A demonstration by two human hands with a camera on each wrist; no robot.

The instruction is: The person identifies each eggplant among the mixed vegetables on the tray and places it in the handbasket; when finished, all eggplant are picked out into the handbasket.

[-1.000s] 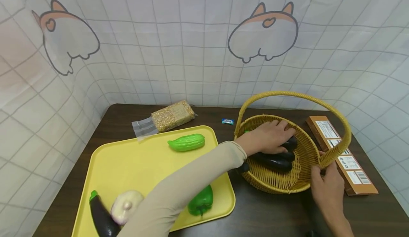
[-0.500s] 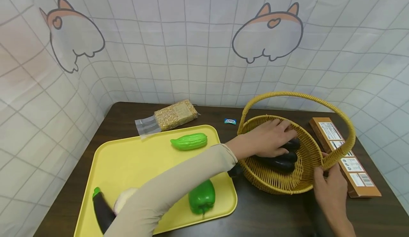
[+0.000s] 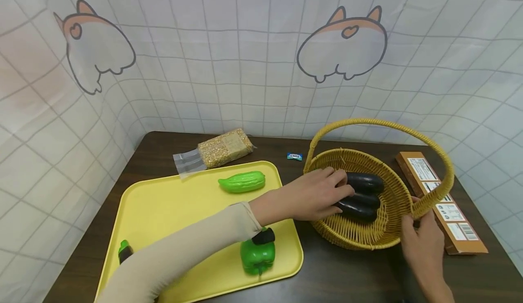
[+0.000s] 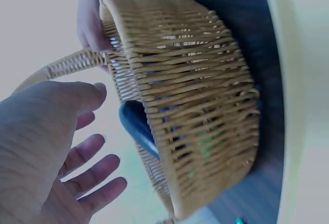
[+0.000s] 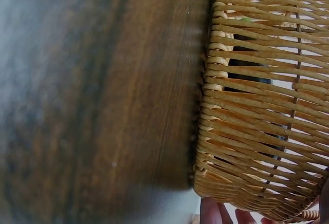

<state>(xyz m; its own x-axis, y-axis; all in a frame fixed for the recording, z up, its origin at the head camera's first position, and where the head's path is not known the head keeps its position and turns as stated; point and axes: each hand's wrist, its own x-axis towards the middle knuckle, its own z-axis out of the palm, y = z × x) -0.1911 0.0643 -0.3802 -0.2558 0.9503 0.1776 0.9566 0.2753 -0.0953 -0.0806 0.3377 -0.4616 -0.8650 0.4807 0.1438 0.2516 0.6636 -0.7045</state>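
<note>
A yellow wicker basket with a tall arched handle holds several dark eggplants, lying side by side. My left hand hovers over the basket's left rim, fingers loosely bent and nothing in them; the left wrist view shows that hand apart from the basket, with one eggplant poking above the rim. At the basket's right side my right hand grips the rim by the foot of the handle, thumb on the near side. Its fingertips show below the wicker in the right wrist view.
A yellow tray at left carries a green bitter melon, a green bell pepper and an eggplant partly under my sleeve. Behind lie a bag of corn kernels and a small blue packet. An orange-brown box lies right.
My left hand has come off the eggplants and drawn back left to the basket's rim, uncovering more of them. The right hand keeps its hold on the basket. The sleeve now hides the white onion-like vegetable.
</note>
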